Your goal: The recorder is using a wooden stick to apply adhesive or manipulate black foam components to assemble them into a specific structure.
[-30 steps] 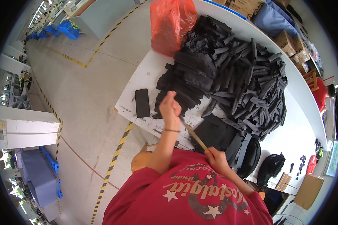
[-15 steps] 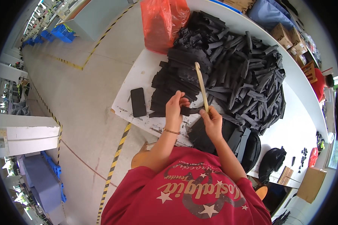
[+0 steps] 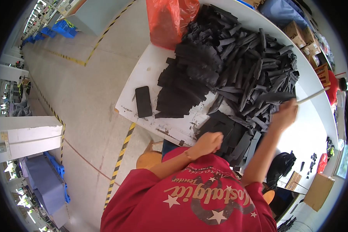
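My right hand [image 3: 285, 115] is raised at the right edge of the heap, its fingers wrapped round a pale, slim stick [image 3: 313, 95] that points to the far right. The hand is slightly blurred. A dark strip [image 3: 275, 96] lies just beyond its fingers; I cannot tell whether they touch it. My left hand [image 3: 209, 144] is held close to my shirt, fingers curled in and nothing visible in them. In front of it lie flat black pieces [image 3: 216, 124]. Farther off are a neat row of overlapping black strips [image 3: 181, 94] and a loose heap of rolled black strips [image 3: 243, 65].
A black phone [image 3: 144, 101] lies on the white table [image 3: 133, 83] at the left. Behind it stands a red plastic bag [image 3: 164, 25]. To the right are a black bag [image 3: 281, 164] and a cardboard box [image 3: 319, 190]. A wooden stool [image 3: 149, 159] stands beside me.
My right hand has swung right with the stick, which now points right instead of away. My left hand has drawn back from the strip row toward my body, its fingers now curled.
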Tool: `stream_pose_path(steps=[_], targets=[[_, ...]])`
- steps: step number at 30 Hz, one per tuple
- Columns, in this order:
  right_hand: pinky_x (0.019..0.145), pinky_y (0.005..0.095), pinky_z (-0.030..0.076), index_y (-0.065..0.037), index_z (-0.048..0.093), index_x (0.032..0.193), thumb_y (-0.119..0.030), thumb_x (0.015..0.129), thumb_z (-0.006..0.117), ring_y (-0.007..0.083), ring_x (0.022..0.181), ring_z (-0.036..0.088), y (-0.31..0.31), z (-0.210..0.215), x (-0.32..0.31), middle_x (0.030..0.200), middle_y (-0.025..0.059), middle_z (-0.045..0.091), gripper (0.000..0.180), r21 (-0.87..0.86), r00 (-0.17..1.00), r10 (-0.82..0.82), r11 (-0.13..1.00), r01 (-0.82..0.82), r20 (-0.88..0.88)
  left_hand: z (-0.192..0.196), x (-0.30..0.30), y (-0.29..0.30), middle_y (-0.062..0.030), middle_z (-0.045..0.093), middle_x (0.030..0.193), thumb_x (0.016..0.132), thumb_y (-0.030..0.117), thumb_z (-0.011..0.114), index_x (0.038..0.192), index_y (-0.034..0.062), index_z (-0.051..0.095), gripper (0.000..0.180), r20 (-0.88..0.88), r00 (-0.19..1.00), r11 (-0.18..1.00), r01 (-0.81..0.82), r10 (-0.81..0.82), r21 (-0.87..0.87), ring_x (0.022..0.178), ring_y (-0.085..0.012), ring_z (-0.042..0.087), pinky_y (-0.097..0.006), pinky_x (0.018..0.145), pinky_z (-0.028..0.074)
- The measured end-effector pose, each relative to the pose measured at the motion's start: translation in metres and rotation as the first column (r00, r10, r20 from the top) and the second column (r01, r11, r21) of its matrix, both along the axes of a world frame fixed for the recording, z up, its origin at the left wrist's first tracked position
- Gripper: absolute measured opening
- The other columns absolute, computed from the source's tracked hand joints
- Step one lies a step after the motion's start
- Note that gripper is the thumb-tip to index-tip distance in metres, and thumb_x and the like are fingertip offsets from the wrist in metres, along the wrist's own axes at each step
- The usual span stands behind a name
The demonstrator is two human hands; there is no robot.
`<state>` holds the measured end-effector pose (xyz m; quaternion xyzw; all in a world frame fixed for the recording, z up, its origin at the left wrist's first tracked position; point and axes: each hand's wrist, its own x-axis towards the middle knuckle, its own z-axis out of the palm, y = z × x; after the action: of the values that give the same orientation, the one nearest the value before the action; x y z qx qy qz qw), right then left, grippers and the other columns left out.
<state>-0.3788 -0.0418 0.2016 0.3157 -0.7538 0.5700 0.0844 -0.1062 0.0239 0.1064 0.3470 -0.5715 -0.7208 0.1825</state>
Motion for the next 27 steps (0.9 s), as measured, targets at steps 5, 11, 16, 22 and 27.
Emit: stream_pose_path(steps=[5,11,16,22,27], targets=[[0.049,0.0262,0.029,-0.003,0.057,0.084,-0.033,0.096,0.055,0.0081,0.054,0.035,-0.017,-0.005,-0.062,0.061,-0.0017,0.042,0.033,0.104,0.950,0.157,0.986,-0.133,-0.272,-0.064,0.065,-0.079,-0.0076,0.055,0.092,0.077,0.016,0.068,0.100,0.0121,0.062,0.024,0.130,0.799,0.447,-0.186,0.587,-0.875,0.087,-0.0288,0.054,-0.039,0.074,0.046],[0.062,0.0313,0.047,-0.006,0.064,0.105,-0.017,0.095,0.053,0.0203,0.067,0.060,0.060,-0.087,0.031,0.074,0.0105,0.061,0.018,0.589,0.743,0.577,0.486,-0.645,0.339,-0.100,0.111,-0.143,-0.0018,0.051,0.088,0.071,0.012,0.072,0.079,0.0143,0.066,0.010,0.379,0.829,0.455,0.173,0.411,-0.873,0.089,-0.0238,0.050,-0.036,0.075,0.043],[0.064,0.0398,0.050,-0.008,0.066,0.103,-0.017,0.090,0.059,0.0331,0.075,0.064,0.082,-0.108,0.067,0.083,0.0140,0.065,0.018,0.659,0.600,0.785,0.370,-0.655,0.156,-0.086,0.110,-0.150,-0.0008,0.051,0.089,0.073,0.013,0.071,0.077,0.0151,0.065,0.008,0.250,0.880,0.440,0.053,0.404,-0.896,0.091,-0.0227,0.049,-0.036,0.076,0.041],[0.061,0.0404,0.051,-0.008,0.065,0.098,-0.019,0.089,0.059,0.0322,0.070,0.064,0.083,-0.120,0.078,0.081,0.0121,0.065,0.015,0.677,0.533,0.836,0.316,-0.665,0.133,-0.092,0.108,-0.144,0.0002,0.050,0.089,0.072,0.015,0.071,0.074,0.0158,0.065,0.006,0.458,0.836,0.450,0.299,0.301,-0.841,0.095,-0.0216,0.047,-0.037,0.081,0.038],[0.060,0.0414,0.051,-0.009,0.065,0.097,-0.019,0.090,0.059,0.0322,0.069,0.064,0.086,-0.118,0.080,0.080,0.0114,0.064,0.015,0.680,0.543,0.829,0.321,-0.659,0.134,-0.080,0.108,-0.147,0.0028,0.052,0.092,0.075,0.018,0.071,0.078,0.0174,0.068,0.004,0.289,0.891,0.518,0.074,0.349,-0.852,0.099,-0.0217,0.047,-0.037,0.083,0.038]])
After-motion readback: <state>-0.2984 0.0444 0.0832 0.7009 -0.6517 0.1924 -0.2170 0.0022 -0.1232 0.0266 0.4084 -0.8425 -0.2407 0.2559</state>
